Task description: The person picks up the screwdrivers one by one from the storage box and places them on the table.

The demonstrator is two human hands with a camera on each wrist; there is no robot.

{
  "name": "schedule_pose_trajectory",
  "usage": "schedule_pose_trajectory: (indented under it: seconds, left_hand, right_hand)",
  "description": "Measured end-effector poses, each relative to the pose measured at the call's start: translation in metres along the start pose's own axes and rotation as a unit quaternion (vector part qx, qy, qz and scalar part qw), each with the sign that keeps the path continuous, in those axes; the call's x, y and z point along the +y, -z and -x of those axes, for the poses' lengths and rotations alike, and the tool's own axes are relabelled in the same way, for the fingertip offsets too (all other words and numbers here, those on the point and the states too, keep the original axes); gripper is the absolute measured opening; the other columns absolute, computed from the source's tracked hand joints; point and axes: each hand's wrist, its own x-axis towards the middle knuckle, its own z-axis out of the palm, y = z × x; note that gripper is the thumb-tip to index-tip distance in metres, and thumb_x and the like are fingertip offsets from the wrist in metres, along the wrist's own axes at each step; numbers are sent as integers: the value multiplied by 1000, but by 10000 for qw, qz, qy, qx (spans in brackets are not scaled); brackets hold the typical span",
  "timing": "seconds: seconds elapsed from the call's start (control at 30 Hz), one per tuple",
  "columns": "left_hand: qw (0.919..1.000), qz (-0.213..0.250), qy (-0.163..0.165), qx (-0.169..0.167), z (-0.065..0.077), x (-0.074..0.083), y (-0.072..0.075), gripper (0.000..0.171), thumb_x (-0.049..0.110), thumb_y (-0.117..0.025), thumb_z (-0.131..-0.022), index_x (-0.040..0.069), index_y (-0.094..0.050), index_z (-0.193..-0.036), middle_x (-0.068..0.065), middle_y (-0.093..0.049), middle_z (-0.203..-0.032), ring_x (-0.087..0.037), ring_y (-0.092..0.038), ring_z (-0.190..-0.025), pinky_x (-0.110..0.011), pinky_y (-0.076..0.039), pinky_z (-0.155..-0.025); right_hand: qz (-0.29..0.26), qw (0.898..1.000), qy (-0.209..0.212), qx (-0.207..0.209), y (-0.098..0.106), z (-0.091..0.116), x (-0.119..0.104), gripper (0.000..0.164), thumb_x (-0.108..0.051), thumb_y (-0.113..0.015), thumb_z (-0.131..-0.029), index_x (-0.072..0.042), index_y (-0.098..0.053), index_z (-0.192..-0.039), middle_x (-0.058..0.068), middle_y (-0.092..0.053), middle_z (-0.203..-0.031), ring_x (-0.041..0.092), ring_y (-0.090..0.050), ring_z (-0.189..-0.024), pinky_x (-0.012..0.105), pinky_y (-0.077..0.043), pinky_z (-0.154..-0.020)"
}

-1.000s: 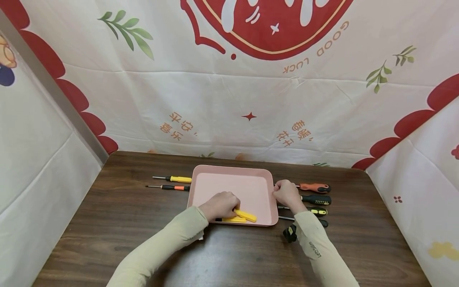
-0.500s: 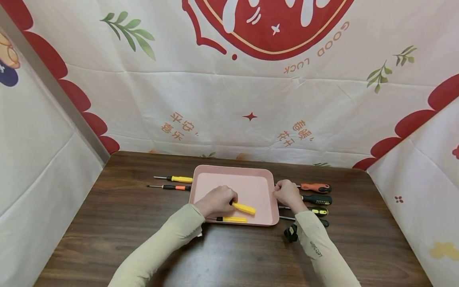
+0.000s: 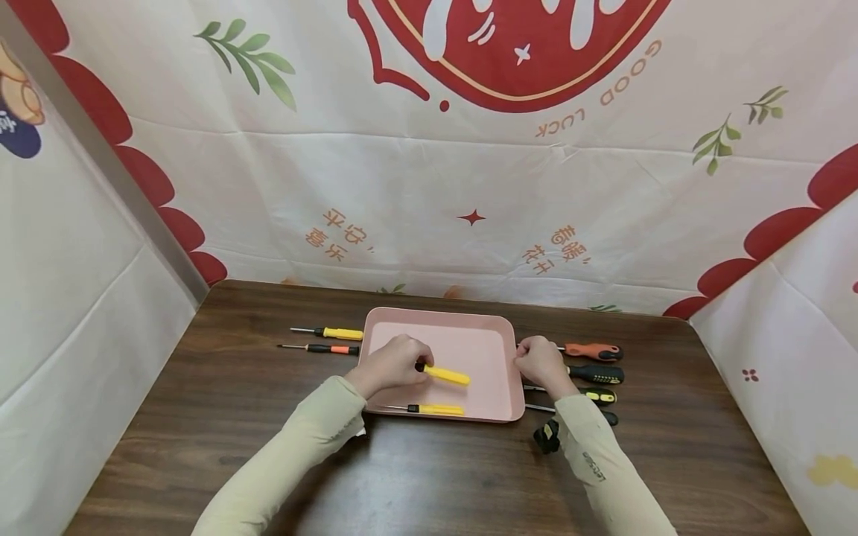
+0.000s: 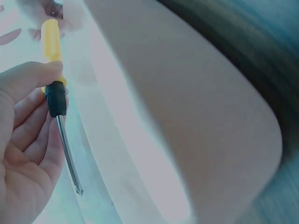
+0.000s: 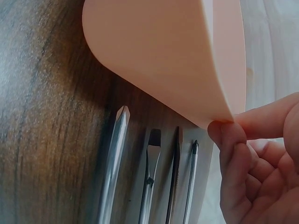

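Observation:
Over the pink tray [image 3: 477, 353], my left hand [image 3: 394, 365] holds a yellow-handled screwdriver [image 3: 447, 375]. In the left wrist view the thumb presses on its handle near the black collar, and the metal shaft [image 4: 68, 154] points toward the lower edge of the picture. A second yellow-handled screwdriver [image 3: 439, 409] lies inside the tray along its front wall. My right hand [image 3: 541, 366] pinches the tray's right rim between thumb and fingers, which the right wrist view shows closely [image 5: 261, 158].
Right of the tray lie several screwdrivers, among them an orange-handled one [image 3: 593, 351] and a black-handled one [image 3: 596, 374]. A small black object [image 3: 546, 437] sits near the right forearm. Left of the tray are a yellow screwdriver [image 3: 342, 333] and a black-orange one [image 3: 335, 349]. A printed cloth [image 3: 415, 179] hangs behind.
My left hand has lifted the yellow-handled screwdriver away from the other one and moved up and left with it. My right hand stays at the tray's right rim.

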Motion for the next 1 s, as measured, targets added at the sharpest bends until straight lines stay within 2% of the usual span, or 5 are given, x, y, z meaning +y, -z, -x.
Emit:
schedule_pose_trajectory:
  seconds: [0.4,0.53,0.67,1.0]
  left_hand:
    - [9982,426,300,306,21,-11,24,10,7,-70,-72,7,-69,-82,-1,-67,-79,-6,-57,-68,-19,-46,-63]
    - [9976,395,424,392,29,-18,31,11,8,-71,-72,6,-68,-83,-1,-66,-78,-6,-55,-66,-19,-45,-62]
    - [9967,306,408,630,39,-26,37,12,8,-73,-70,6,-68,-81,-1,-66,-76,-5,-54,-64,-19,-45,-60]
    - [9924,412,541,1025,65,-47,50,12,4,-72,-67,5,-67,-77,0,-63,-69,-6,-51,-59,-20,-44,-56]
  right_hand:
    - [32,10000,9,14,0,1,1,11,-6,-54,-74,-7,-56,-64,5,-54,-62,20,-46,-55,28,-36,-50]
    - [55,10000,41,22,0,1,1,10,-6,-54,-74,-6,-57,-65,5,-54,-64,20,-47,-56,28,-37,-51]
    - [42,10000,18,-26,0,1,0,10,-6,-54,-75,-6,-57,-65,5,-55,-64,19,-47,-56,28,-37,-51]
    - [53,10000,51,6,0,1,-1,10,-6,-54,-74,-7,-55,-64,4,-52,-61,19,-46,-55,28,-36,-50]
